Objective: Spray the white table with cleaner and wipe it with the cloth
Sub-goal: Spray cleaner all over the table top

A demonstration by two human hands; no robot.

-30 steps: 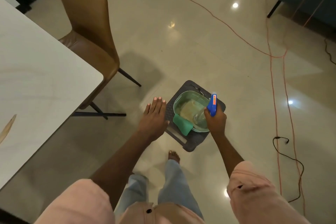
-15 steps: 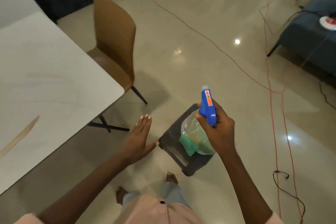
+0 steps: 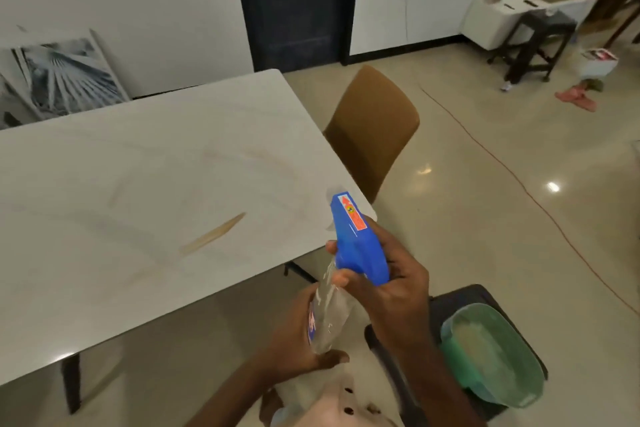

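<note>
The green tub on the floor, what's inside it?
Inside the green tub there is something pale and flat, maybe a folded cloth or liquid; the picture is too blurry to tell. The right arm covers the tub's near-left edge, so anything there is hidden.

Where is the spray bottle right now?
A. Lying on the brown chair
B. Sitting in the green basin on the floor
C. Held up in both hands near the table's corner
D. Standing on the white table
C: the right hand grips the blue trigger head of the spray bottle while the left hand holds its clear body, just off the corner of the white table.
</note>
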